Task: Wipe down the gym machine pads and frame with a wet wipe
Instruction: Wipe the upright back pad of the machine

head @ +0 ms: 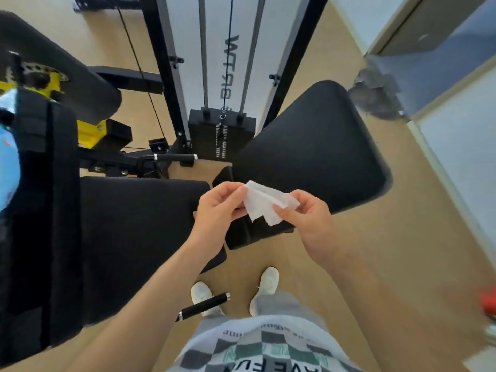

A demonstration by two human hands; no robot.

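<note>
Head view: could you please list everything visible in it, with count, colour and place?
wet wipe: one, white, centre, between both hands
pads: at least four, black, left to right
weight stack: one, black, top centre
guide rods: two, grey, above the stack
frame uprights: two, black, flanking the rods
handles: two, black, mid-left and bottom centre
bracket: one, yellow, left
shoes: two, white, bottom centre
left hand: one, pinches the wipe
right hand: one, pinches the wipe
</note>
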